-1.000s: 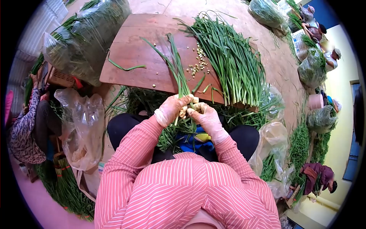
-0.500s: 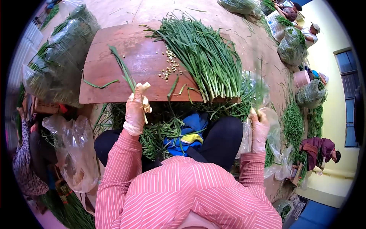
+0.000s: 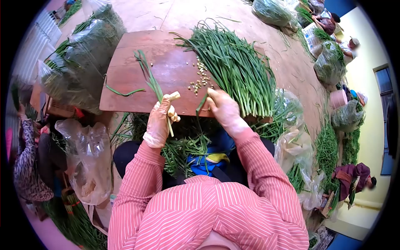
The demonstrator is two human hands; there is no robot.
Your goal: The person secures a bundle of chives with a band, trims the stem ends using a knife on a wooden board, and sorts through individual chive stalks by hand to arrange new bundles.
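Note:
My left hand (image 3: 159, 121), in a thin clear glove, is closed around a few garlic chives (image 3: 154, 85). Their green leaves reach over the wooden board (image 3: 125, 71) and a pale stem end sticks out below. Also at its fingers are thick whitish pieces whose kind is unclear. At the board's near edge, my right hand (image 3: 226, 109) has its fingers bent together beside a loose green leaf (image 3: 201, 103); what lies between the fingertips is hidden. A large pile of garlic chives (image 3: 233, 71) lies right of it, and small pale cut bits (image 3: 201, 77) are scattered behind it.
Leaf scraps (image 3: 183, 152) and a blue and yellow cloth (image 3: 210, 160) lie on my lap. Bulging plastic bags of greens (image 3: 85, 58) stand at the left, with a clear plastic bag (image 3: 89, 158) nearer. Other people work at both sides, among them one person (image 3: 352, 177) at the right.
My right hand has come from the far right, beside a blurred green streak, over to the board's near edge. My left hand keeps its hold. The whole view has shifted slightly.

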